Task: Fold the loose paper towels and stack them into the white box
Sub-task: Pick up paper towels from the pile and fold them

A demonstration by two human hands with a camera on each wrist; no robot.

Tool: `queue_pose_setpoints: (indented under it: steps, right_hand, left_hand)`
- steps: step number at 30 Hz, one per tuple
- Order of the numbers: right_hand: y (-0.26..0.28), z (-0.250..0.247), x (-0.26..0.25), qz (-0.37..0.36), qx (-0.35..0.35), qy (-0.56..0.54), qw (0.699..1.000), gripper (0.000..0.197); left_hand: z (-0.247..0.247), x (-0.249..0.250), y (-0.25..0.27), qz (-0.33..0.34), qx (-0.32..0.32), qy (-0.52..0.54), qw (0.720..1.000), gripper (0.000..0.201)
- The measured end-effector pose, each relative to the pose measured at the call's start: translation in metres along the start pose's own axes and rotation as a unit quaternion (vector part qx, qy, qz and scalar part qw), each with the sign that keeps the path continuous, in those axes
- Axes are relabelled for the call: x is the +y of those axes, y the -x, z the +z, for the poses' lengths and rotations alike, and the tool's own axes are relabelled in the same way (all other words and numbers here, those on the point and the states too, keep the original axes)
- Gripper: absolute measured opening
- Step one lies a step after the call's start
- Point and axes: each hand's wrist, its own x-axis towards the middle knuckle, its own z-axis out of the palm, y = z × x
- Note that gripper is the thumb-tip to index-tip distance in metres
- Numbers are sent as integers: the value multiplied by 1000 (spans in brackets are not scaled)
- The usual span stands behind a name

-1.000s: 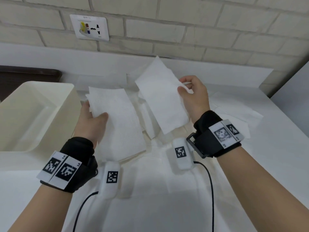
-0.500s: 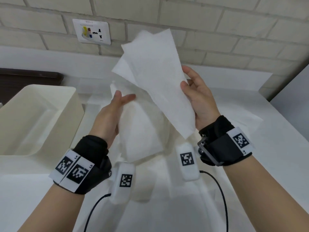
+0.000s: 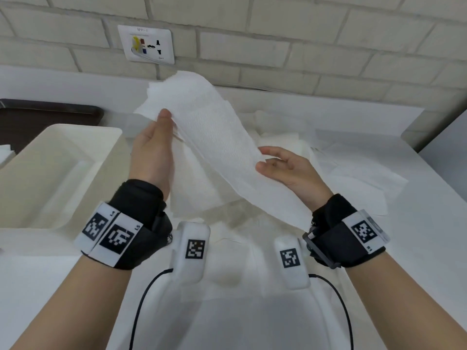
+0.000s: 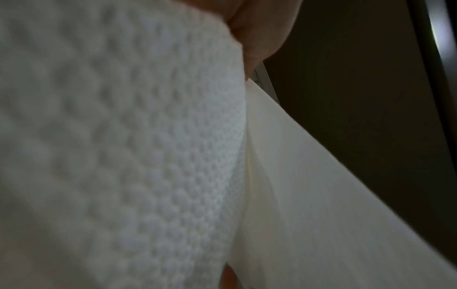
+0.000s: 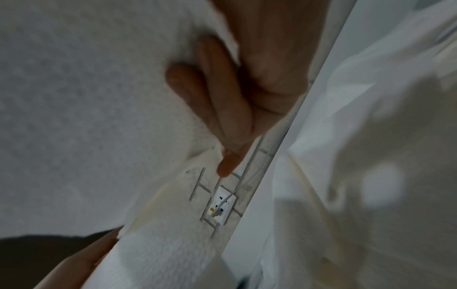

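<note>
Two white embossed paper towels (image 3: 217,137) are held overlapping in the air above the table. My left hand (image 3: 161,122) pinches their upper left corner, thumb in front, fingers hidden behind the paper. My right hand (image 3: 270,160) pinches the lower right edge between thumb and fingers. In the left wrist view the towel (image 4: 123,136) fills most of the picture, with a fingertip (image 4: 259,29) at its top edge. The right wrist view shows my fingers (image 5: 222,97) lying against the towel (image 5: 86,117). The white box (image 3: 63,160) stands open at the left, with nothing seen inside.
Several loose towels (image 3: 353,173) lie spread over the white table (image 3: 417,248) behind and to the right of my hands. A wall socket (image 3: 146,44) sits on the brick wall at the back. A dark surface (image 3: 50,112) lies behind the box.
A second ago each hand held its own towel apart. They brought the two together; my left hand has since risen to the top corner and my right has dropped to the lower edge.
</note>
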Motion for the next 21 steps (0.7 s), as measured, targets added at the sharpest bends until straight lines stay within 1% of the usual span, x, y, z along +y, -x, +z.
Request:
queue_pose_setpoints:
  steps: [2, 3, 5, 8, 11, 16, 19, 21]
  right_hand:
    - [0, -5, 4, 14, 6, -6, 1000, 18]
    - [0, -8, 5, 18, 14, -13, 1000, 14]
    - [1, -14, 8, 19, 33, -45, 998, 11]
    - [3, -20, 6, 12, 63, -110, 992, 8]
    - [4, -25, 4, 13, 93, -151, 984, 9]
    - [1, -23, 3, 23, 104, -215, 971, 9]
    - [-4, -16, 3, 32, 98, -240, 965, 14]
    - [-10, -10, 2, 31, 77, -270, 959, 20]
  left_hand:
    - [-5, 4, -6, 21, 7, 2, 1000, 25]
    - [-8, 5, -8, 30, 0, 5, 1000, 25]
    - [-13, 6, -13, 42, -15, 8, 999, 26]
    - [-17, 8, -16, 41, -23, -6, 999, 29]
    - [-22, 4, -21, 33, -22, -24, 999, 32]
    - [-21, -3, -25, 24, -26, -52, 998, 37]
    - [-15, -2, -18, 34, -61, -56, 996, 41]
    - [-9, 0, -13, 46, -88, -63, 993, 42]
